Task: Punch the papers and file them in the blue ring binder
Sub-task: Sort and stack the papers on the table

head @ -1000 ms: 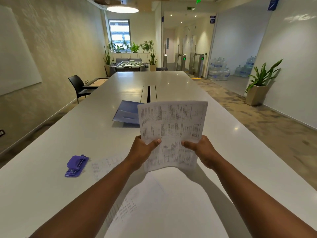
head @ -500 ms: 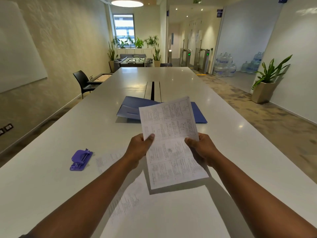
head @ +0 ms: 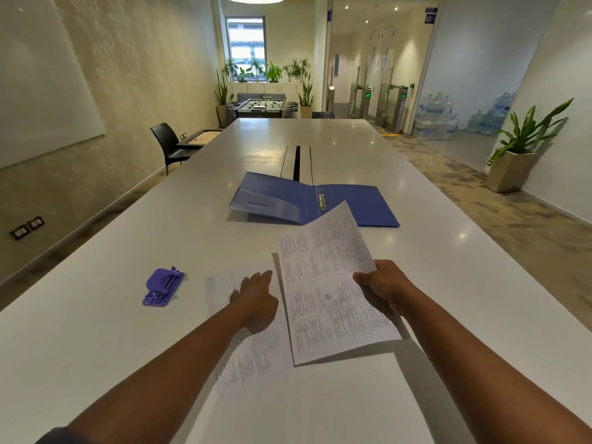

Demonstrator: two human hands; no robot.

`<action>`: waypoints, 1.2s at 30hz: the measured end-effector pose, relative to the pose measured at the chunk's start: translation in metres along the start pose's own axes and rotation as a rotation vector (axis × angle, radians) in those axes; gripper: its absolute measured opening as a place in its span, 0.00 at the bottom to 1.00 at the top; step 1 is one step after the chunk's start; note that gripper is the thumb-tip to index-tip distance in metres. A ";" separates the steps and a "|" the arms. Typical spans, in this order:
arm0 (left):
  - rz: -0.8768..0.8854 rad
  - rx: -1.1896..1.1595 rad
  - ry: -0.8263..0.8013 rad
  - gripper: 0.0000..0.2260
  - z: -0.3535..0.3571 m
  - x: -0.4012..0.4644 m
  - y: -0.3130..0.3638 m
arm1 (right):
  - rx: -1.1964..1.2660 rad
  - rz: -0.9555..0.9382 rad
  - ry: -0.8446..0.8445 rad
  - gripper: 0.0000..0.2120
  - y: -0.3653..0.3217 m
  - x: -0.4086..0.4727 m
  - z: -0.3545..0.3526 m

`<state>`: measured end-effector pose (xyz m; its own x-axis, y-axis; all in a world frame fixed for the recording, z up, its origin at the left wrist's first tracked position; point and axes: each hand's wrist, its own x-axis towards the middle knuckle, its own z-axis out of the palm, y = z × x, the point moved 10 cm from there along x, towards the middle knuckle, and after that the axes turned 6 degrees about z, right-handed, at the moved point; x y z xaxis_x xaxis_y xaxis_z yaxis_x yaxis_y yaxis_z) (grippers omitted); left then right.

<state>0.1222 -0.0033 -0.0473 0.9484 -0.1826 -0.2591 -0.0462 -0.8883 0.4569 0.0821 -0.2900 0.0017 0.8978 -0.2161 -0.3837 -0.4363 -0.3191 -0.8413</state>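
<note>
This is an office, an open meeting or break area. A long white conference table point(head: 400, 174) stretches far ahead of the fingers point(head: 264, 277), with a cable slot point(head: 298, 163) down its middle. A whiteboard point(head: 41, 91) hangs on the wall left of them. Beyond the table's far end stand a foosball table point(head: 261, 107) and potted plants point(head: 272, 72); to the far right are access turnstiles point(head: 397, 107) and stacked water bottles point(head: 437, 118).

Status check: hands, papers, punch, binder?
Right hand grips printed sheet; left hand open, flat on sheet on the table. Hole punch untouched. Blue ring binder open, rings empty. Nothing in the way.
</note>
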 end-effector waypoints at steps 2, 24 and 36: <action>0.029 -0.148 -0.035 0.37 0.004 0.006 0.005 | -0.007 0.025 -0.006 0.11 0.005 0.000 0.002; -0.261 -0.007 0.223 0.31 -0.041 -0.006 -0.026 | -0.056 0.047 0.052 0.15 0.028 0.008 0.014; -0.350 -0.120 0.250 0.42 -0.047 -0.003 -0.037 | -0.154 -0.007 0.072 0.09 0.022 0.010 0.023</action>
<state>0.1360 0.0495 -0.0235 0.9478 0.2413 -0.2085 0.3140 -0.8208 0.4772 0.0829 -0.2780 -0.0292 0.8967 -0.2770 -0.3454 -0.4391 -0.4571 -0.7734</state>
